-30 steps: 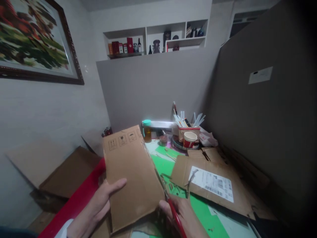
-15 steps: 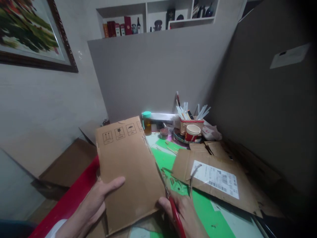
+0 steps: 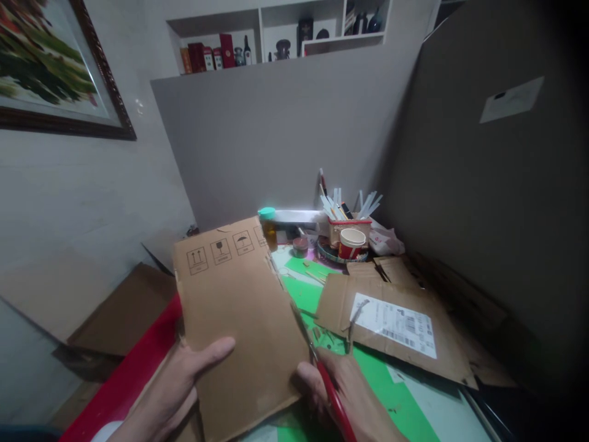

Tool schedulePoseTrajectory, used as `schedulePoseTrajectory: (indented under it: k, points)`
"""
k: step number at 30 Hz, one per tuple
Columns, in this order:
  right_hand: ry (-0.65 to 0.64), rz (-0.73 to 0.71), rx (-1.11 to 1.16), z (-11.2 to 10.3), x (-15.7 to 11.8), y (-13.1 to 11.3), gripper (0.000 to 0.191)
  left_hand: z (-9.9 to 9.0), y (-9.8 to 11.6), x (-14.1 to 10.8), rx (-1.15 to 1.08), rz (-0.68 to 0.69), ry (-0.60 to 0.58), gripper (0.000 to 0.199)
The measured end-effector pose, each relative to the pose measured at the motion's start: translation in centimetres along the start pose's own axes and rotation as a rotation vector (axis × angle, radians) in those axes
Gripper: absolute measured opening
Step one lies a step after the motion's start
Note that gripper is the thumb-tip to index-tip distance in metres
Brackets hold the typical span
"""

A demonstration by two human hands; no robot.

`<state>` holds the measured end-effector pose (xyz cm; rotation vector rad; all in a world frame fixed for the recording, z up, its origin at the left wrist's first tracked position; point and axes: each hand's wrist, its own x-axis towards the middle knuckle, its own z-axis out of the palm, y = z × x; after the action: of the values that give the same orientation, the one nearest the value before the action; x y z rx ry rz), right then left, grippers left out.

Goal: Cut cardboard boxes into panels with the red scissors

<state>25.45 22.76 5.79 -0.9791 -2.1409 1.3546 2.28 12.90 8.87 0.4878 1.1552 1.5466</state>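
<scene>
A brown cardboard sheet (image 3: 243,331) with printed handling symbols near its top stands tilted up in front of me. My left hand (image 3: 184,374) grips its left side, thumb flat on the face and fingers hidden behind. Red-handled scissors (image 3: 332,393) are in my right hand (image 3: 340,387), at the sheet's lower right edge. Their blades lie along that edge, which looks ragged higher up. A thin curled cardboard strip (image 3: 353,322) rises beside the right hand, in front of a labelled cardboard piece (image 3: 396,325).
Green mats (image 3: 308,294) with scraps cover part of the white table. Toward the back stand a basket of sticks (image 3: 347,230), a red-and-white paper cup (image 3: 352,244) and a teal-lidded bottle (image 3: 267,228). A folded cardboard box (image 3: 122,307) lies left, beyond a red edge (image 3: 124,374).
The view has shifted slightly, so the background sits further left. The scissors look more closed along the sheet's edge, and both hands keep their hold.
</scene>
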Motion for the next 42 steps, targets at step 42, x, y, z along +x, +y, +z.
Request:
schedulePoseTrajectory:
  k: [42]
  points:
    - [0.04,0.085,0.358,-1.3,0.6,-1.3,0.048,0.7,0.2,-0.5,-0.029,-0.052,0.035,0.098]
